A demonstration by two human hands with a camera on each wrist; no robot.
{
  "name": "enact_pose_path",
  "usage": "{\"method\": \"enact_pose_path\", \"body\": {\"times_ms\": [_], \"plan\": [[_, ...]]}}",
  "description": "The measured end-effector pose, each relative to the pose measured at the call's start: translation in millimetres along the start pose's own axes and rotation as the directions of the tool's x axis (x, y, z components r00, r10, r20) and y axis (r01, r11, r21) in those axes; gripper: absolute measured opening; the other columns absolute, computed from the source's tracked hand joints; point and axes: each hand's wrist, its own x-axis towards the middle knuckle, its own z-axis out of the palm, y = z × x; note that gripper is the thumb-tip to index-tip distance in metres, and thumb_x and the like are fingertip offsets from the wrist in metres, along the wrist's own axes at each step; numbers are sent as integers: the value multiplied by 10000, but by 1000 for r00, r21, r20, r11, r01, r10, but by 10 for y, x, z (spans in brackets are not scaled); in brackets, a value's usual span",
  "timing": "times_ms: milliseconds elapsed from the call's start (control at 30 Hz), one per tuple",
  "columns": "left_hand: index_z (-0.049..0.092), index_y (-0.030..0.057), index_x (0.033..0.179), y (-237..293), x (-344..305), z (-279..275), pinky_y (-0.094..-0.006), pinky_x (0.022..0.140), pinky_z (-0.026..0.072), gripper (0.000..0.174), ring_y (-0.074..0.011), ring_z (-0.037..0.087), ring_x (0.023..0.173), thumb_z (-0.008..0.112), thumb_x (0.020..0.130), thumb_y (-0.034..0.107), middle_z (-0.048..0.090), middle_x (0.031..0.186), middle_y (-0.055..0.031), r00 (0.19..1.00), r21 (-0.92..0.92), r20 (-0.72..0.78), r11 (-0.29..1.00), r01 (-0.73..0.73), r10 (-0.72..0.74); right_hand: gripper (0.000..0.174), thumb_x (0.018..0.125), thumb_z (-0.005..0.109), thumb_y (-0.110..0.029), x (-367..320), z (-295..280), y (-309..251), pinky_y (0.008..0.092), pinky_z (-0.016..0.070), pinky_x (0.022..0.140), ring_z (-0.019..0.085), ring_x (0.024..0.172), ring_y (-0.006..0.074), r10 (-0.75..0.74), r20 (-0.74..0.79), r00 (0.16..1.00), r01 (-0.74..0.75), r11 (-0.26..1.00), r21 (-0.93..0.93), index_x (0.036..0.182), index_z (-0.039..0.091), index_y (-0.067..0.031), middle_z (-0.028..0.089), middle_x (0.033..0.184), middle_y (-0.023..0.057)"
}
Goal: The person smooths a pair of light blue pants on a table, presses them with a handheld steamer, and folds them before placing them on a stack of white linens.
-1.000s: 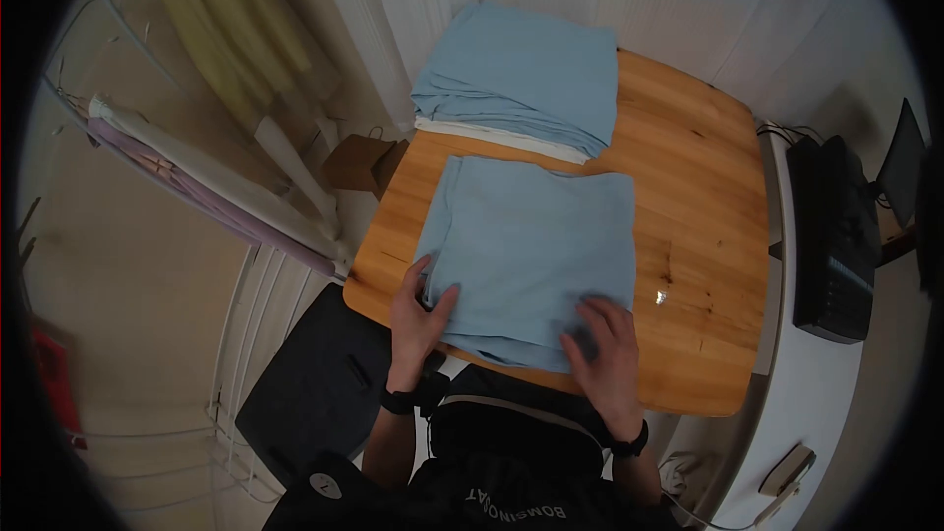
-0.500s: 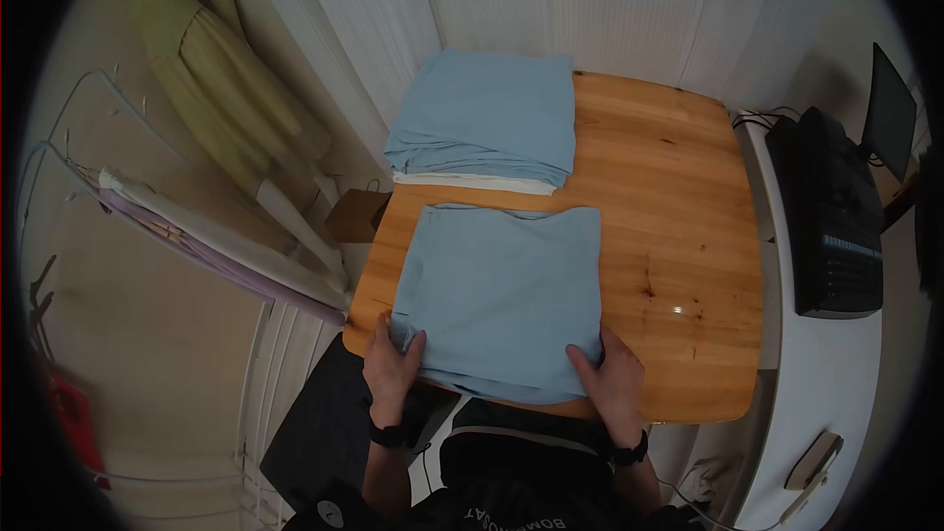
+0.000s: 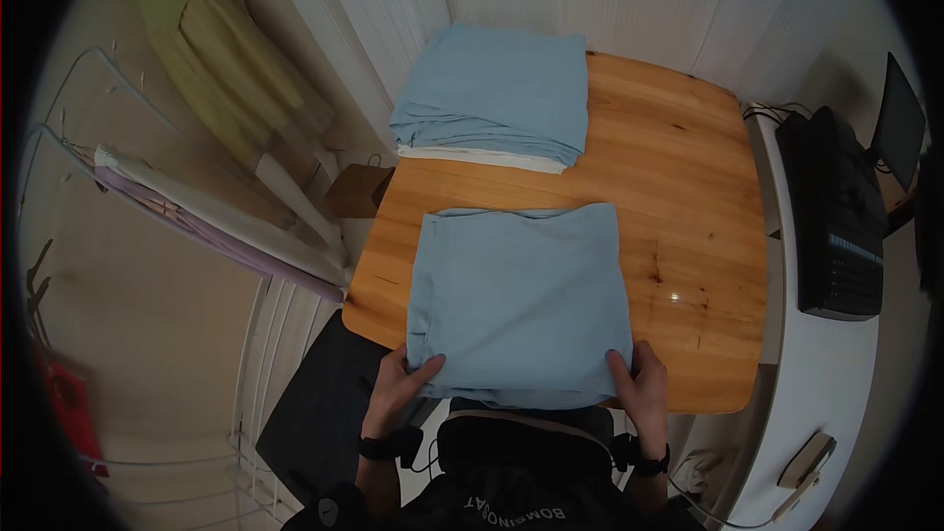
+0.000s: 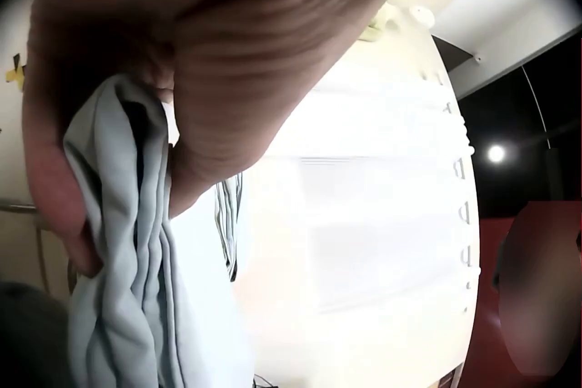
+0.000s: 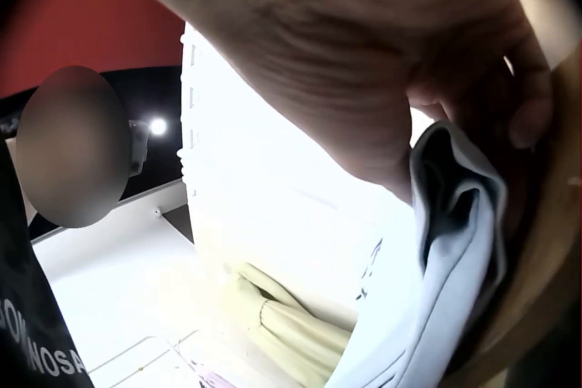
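A folded light blue cloth [image 3: 521,305] lies at the near edge of the wooden table [image 3: 688,236], its front end reaching past the edge. My left hand [image 3: 395,388] grips its near left corner, thumb on top and fingers underneath. At the near right corner my right hand [image 3: 644,388] holds the cloth the same way. In the left wrist view, several layers of the folded cloth [image 4: 127,251] sit between thumb and fingers. The right wrist view shows the cloth's layered edge [image 5: 459,215] pinched in the right hand [image 5: 436,70].
Behind the cloth stands a stack of folded blue fabric [image 3: 492,88] with a white layer beneath. To the right, a white desk [image 3: 826,374] carries a black keyboard-like device [image 3: 836,216]. A drying rack [image 3: 216,236] with clothes and a yellow dress [image 3: 216,59] are on the left.
Both hands have moved from lying on and beside the cloth to gripping its near corners. The cloth has been drawn toward the body, farther from the stack and over the table's near edge.
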Motion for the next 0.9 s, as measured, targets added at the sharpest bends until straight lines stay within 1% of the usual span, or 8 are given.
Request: {"method": "enact_pose_path", "body": {"times_ms": [267,333,467,533,600,667,800,900], "plan": [[611,-59,1275,97,-56,-18,-299,921,517,448,-154,673,1011,754,895,131,721,1137,-96,992,-219,109,972,87,-64,288,939,718,-242,-242,-172,-146,292,527,529,669,670,133,160,256,953,-233,930,285,1005,690,36,692,758,94],[607,-49,1282,301,-94,-4,-298,938,510,439,-160,668,1041,721,877,79,712,1153,-94,996,-240,50,967,84,-74,228,933,700,-127,-302,-278,-322,244,522,639,668,751,110,152,342,927,-332,758,562,1088,683,39,712,852,59],[610,-30,1261,955,-103,-144,-298,976,493,387,-167,672,1034,653,885,52,703,1129,-84,994,-441,69,897,-41,80,191,902,706,-94,-257,-585,-650,258,526,700,656,766,105,92,360,929,-328,656,679,1058,690,15,710,848,42],[616,-12,1248,1481,-25,-152,-277,852,536,360,-154,681,983,641,903,90,701,1062,-68,984,-485,104,871,-75,143,138,917,677,-83,7,-777,-925,245,522,697,649,728,108,-110,203,973,-101,590,801,1017,691,11,707,867,39],[630,19,1197,1887,118,-243,-249,678,534,277,-131,666,830,608,943,126,681,969,-38,987,-562,155,826,48,48,177,920,684,-155,289,-905,-1553,246,517,735,649,772,96,-106,150,983,-76,508,858,1018,683,-7,699,900,37],[635,40,1137,2224,626,-436,-230,560,490,198,-111,607,689,565,989,152,650,905,-11,913,-643,398,737,208,89,224,946,665,-267,633,-976,-2024,237,513,764,635,828,96,-129,37,991,38,534,845,995,680,-48,674,947,28],[645,45,1051,3144,1505,-561,-221,569,484,163,-114,585,691,557,1017,177,636,868,-19,788,-584,345,774,-244,509,266,961,653,-335,1292,-1225,-2716,257,504,790,595,832,98,-319,-7,948,194,561,805,1001,679,-72,650,990,15],[662,56,1006,3665,1684,-650,-219,582,479,171,-104,578,714,672,955,218,623,861,-10,828,-504,100,745,-436,552,282,964,656,-340,1473,-1207,-3129,281,496,815,583,835,104,-422,-219,880,437,535,723,1001,675,-62,645,960,13]]}}
